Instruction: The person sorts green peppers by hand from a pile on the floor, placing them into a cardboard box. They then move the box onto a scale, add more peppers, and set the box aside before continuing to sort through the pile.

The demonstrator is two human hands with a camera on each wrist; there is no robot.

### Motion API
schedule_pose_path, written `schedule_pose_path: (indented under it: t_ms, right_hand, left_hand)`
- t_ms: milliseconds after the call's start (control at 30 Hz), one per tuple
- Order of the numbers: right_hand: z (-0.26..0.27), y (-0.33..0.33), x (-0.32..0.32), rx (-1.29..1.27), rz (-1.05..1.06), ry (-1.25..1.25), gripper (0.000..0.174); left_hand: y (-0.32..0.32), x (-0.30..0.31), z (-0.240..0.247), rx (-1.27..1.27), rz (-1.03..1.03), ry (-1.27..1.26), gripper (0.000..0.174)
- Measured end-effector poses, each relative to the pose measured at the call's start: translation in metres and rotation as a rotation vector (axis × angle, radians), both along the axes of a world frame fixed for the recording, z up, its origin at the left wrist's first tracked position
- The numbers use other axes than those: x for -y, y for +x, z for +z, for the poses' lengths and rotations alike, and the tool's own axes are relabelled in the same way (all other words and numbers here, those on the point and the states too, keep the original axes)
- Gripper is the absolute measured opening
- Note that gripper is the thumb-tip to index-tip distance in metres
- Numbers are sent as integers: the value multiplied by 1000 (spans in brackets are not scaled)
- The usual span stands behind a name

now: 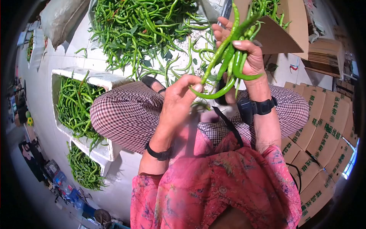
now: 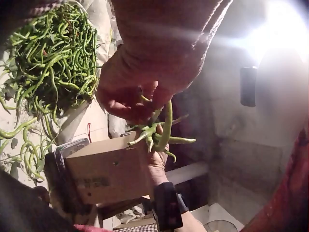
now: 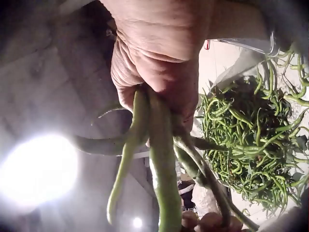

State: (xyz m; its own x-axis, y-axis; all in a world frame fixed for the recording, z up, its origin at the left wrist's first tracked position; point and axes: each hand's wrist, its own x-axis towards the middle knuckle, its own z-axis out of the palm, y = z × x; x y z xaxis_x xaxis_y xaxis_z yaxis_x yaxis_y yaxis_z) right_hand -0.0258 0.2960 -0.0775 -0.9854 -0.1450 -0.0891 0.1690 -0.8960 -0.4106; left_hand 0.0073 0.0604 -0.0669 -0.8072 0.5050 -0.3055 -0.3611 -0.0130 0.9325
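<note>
My right hand (image 1: 252,57) holds a bunch of long green chili peppers (image 1: 228,57), its thumb laid across them. They point in several directions, some past the wrist side. At the lower left of the bunch, my left hand (image 1: 179,93) pinches the tip of a curved green chili pepper (image 1: 219,93) between thumb and fingers. In the left wrist view the left hand (image 2: 140,82) is close over the bunch, its fingertips partly hidden. Peppers (image 3: 163,169) hang out of the right hand (image 3: 159,53) in the right wrist view.
A large heap of green chili peppers (image 1: 133,30) spreads over the floor ahead. White foam boxes (image 1: 114,78) of peppers stand at left. An open cardboard box (image 1: 280,38) with peppers is at upper right. Flattened printed cartons (image 1: 320,118) lie at right.
</note>
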Motion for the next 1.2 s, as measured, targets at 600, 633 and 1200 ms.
schedule_pose_path:
  t_ms: [600,633,1200]
  right_hand:
    - [15,-7,-5,-135,2,-105,60]
    - [12,-8,-6,-133,-1,-106,60]
    - [110,-72,-143,-186,-7,482,34]
  left_hand:
    - [2,-23,7,598,-36,588,25]
    - [3,-23,7,600,-37,586,25]
    - [8,-20,22,355,84,151,28]
